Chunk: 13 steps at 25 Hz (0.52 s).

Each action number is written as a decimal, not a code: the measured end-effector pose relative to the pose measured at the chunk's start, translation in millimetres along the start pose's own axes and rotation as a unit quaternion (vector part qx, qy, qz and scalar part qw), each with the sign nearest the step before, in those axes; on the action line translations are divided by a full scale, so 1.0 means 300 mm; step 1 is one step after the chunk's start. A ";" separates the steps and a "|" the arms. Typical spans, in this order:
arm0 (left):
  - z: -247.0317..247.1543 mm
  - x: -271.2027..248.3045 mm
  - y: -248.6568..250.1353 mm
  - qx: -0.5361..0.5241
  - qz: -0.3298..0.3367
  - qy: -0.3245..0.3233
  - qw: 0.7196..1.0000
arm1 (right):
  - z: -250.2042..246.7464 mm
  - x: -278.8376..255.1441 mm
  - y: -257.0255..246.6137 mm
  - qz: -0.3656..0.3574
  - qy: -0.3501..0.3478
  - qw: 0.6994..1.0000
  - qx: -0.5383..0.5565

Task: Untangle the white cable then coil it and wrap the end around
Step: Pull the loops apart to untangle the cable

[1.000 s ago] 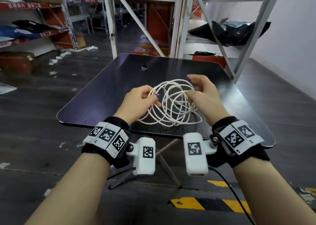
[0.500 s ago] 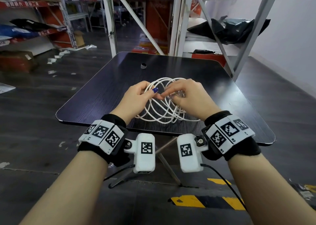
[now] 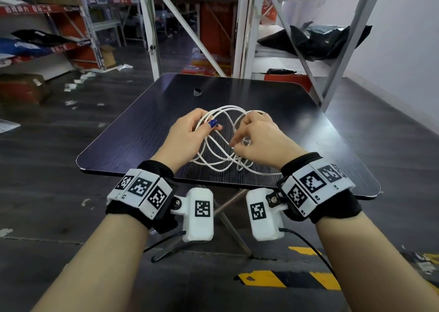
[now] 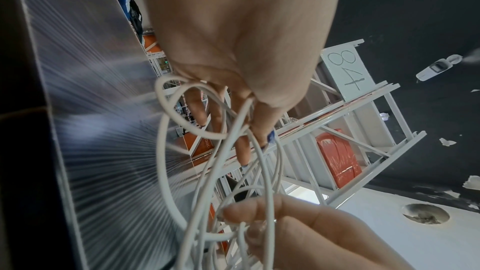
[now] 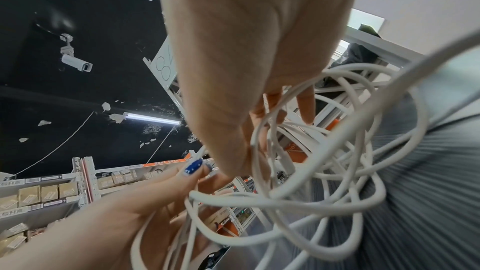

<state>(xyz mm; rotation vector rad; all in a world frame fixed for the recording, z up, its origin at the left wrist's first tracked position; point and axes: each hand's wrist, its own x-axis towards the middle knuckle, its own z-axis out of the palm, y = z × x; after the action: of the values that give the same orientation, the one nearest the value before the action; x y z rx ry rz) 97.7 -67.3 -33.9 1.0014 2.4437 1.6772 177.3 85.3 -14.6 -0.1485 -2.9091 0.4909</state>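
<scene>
A white cable (image 3: pixel 222 150) lies in several tangled loops over the near middle of the dark table (image 3: pixel 142 131). My left hand (image 3: pixel 190 133) grips a bundle of loops at the tangle's left side, thumb on top; in the left wrist view the strands (image 4: pixel 228 151) run through its curled fingers. My right hand (image 3: pixel 256 138) is at the tangle's right side, fingers curled round the cable and pinching strands near its middle. The right wrist view shows loops (image 5: pixel 324 171) hanging from those fingers, with my left hand (image 5: pixel 145 202) below. The cable's ends are hidden in the tangle.
A small dark ring-shaped object (image 3: pixel 197 91) sits on the far part of the table. White metal shelving (image 3: pixel 242 27) stands just behind it, with black bags (image 3: pixel 316 41) on a shelf. Yellow-black floor tape (image 3: pixel 287 281) lies below the near edge.
Both hands lifted and parted a little, pulling the loops open between them. The right hand went from fingers spread, to meeting the left hand, to gripping strands on the right.
</scene>
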 end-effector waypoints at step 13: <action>0.004 -0.007 -0.001 0.021 0.018 0.017 0.999 | 0.004 -0.004 -0.003 0.000 0.018 1.000 0.009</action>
<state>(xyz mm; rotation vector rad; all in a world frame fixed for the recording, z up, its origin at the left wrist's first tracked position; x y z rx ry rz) 99.7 -67.5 -35.3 1.0373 2.5074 1.6731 178.1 84.0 -15.7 -0.1532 -2.8690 0.5089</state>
